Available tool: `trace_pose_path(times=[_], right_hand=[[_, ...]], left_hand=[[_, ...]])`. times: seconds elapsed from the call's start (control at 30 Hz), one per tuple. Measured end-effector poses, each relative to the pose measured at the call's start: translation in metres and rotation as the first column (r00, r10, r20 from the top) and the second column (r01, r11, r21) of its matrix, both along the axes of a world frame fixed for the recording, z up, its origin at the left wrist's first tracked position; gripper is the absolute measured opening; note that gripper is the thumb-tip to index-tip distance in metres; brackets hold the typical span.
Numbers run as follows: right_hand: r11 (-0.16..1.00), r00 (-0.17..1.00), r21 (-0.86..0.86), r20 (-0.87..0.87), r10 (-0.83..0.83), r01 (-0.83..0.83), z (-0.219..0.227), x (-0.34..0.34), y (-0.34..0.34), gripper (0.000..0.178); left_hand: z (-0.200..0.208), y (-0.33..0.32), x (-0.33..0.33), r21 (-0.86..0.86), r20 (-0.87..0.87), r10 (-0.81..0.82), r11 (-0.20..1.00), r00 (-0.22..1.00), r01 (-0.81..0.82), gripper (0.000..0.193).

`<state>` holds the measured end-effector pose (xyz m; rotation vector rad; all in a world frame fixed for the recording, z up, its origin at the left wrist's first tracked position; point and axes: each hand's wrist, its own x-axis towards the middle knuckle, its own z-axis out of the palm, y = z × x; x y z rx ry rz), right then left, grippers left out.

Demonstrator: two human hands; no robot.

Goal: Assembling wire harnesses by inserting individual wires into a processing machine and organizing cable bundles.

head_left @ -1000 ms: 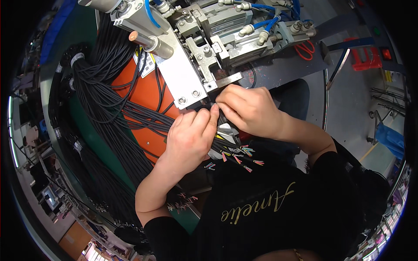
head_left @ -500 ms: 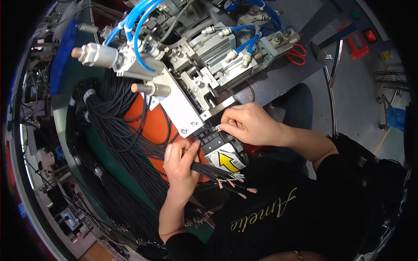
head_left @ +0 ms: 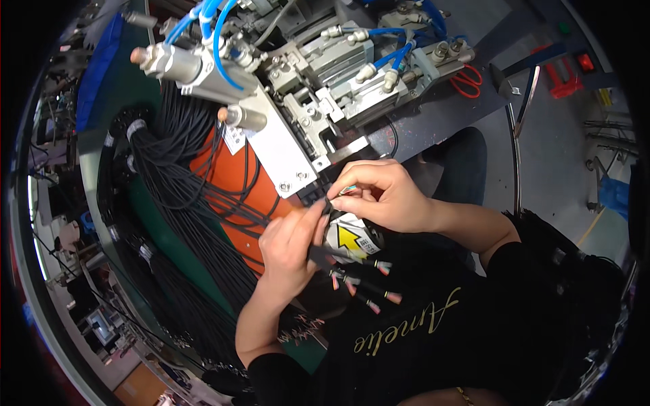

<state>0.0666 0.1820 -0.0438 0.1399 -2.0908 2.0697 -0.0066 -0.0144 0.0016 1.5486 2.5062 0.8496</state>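
Note:
My left hand [head_left: 288, 245] is closed around several black cables [head_left: 325, 260]. Their stripped ends [head_left: 351, 279], with short coloured wires, fan out below its fingers. My right hand [head_left: 386, 196] pinches one cable end, whose thin coloured wires [head_left: 348, 190] show between thumb and forefinger. The fingertips of both hands almost meet just in front of a metal machine [head_left: 277, 159]. Beneath them, a white label with a yellow arrow [head_left: 350, 239] sits on the machine's front part, whose dark block is mostly hidden by my fingers.
A thick bundle of black cables [head_left: 169, 179] runs down the left side over an orange-red sheet [head_left: 238, 238] and a green surface [head_left: 150, 227]. Blue air tubes [head_left: 218, 51] and metal cylinders [head_left: 169, 62] rise at the back. A red cable loop [head_left: 467, 82] lies at the right.
My left hand has moved right and up toward my right hand, bringing the cables along. Coloured wires now show at my right fingertips, and the hands cover the dark block.

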Motion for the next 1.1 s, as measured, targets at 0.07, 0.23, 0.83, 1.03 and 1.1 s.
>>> trace_pose_path(times=[0.07, 0.23, 0.83, 1.03, 1.1], right_hand=[[0.994, 1.0, -0.107, 0.027, -0.014, 0.017, 0.0, 0.0, -0.006, 0.019], [0.886, 0.984, -0.459, 0.179, 0.014, 0.071, 0.007, 0.001, -0.006, 0.017], [0.969, 0.927, 0.052, -0.308, -0.214, 0.241, -0.006, 0.007, -0.031, 0.029], [0.683, 0.911, -0.729, 0.254, 0.326, -0.042, -0.005, -0.004, 0.0, 0.024], [0.591, 0.894, -0.804, 0.214, 0.393, -0.068, -0.005, -0.007, 0.006, 0.024]], left_hand=[[0.002, 0.002, -0.001, 0.018, 0.052, 0.037, 0.999, 0.998, -0.038, 0.022], [-0.001, 0.009, -0.004, 0.115, 0.162, 0.081, 0.988, 0.983, -0.1, 0.02], [-0.007, 0.019, 0.005, 0.218, 0.113, 0.056, 0.973, 0.992, -0.08, 0.008], [-0.004, 0.018, -0.001, 0.232, 0.378, 0.026, 0.965, 0.925, -0.122, 0.008], [-0.004, 0.017, -0.002, 0.202, 0.419, 0.025, 0.972, 0.908, -0.12, 0.007]])
